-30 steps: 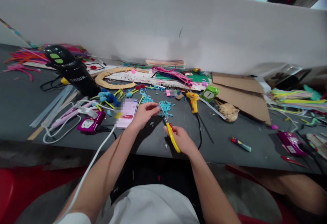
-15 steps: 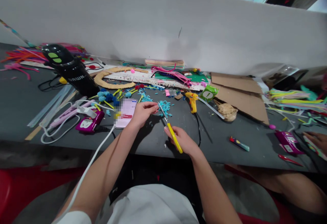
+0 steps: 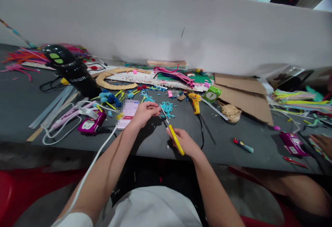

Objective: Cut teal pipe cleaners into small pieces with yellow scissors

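Observation:
Yellow-handled scissors are held in my right hand, their blades pointing up and left to the fingertips of my left hand. My left hand is pinched closed; whatever is between its fingertips is too small to make out. Just beyond the blades lies a pile of short light-blue pieces on the grey table. A phone with a lit screen rests beside my left wrist, partly covered by it. Blue fluffy pieces on yellow-green stems lie behind the phone.
A yellow glue gun, a green packet, a round tan lump and cardboard are to the right. At left stand a black bottle and a purple power adapter with cables. Another person's hand is at far right.
The scissors and my right hand have shifted very slightly left. My left hand stays almost in place, fingers still pinched. The phone's displayed number has changed.

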Motion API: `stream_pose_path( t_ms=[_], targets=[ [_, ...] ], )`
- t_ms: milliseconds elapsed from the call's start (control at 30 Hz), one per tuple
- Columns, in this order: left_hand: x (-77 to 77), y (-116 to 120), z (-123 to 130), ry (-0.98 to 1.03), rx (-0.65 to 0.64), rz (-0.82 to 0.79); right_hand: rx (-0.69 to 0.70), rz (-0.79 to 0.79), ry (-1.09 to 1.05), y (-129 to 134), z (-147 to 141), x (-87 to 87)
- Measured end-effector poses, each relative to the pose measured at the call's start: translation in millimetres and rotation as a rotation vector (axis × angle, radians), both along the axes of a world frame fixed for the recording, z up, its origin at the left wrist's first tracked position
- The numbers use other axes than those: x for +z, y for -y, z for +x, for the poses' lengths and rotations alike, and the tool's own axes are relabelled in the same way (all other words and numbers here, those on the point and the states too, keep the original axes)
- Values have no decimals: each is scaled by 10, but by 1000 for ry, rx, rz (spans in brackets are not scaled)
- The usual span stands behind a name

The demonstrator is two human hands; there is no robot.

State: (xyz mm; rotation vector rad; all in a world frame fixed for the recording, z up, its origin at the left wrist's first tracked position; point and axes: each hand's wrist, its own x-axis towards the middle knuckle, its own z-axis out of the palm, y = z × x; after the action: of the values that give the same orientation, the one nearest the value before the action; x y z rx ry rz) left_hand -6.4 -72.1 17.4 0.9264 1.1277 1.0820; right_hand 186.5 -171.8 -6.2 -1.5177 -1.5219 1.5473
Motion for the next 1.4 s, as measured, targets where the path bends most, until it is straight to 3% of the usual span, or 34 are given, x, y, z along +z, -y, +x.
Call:
stream_pose_path(
  t_ms=[200,567,933,1100,1267,1400],
  targets=[
    [-6,-18,32,-17,-34,-22,-25,-12,27,5,15,-10],
    [-159,-189,77,-10,-70,-135,-12,-118,76,-129,20,-16],
    [-217,-215,2,-31,-106,-120,-28,-79,99,-124,14,-45],
    [-228,-170,-45,-212,-111,41,-41,-153,7,-113,1,-44],
    [-257,-121,-32,-488,-147,340,-113,-172,-92,-130,116,102],
    [-199,-127,-4,-600,-324,521,-27,-96,10,-269,307,266]
  ],
)
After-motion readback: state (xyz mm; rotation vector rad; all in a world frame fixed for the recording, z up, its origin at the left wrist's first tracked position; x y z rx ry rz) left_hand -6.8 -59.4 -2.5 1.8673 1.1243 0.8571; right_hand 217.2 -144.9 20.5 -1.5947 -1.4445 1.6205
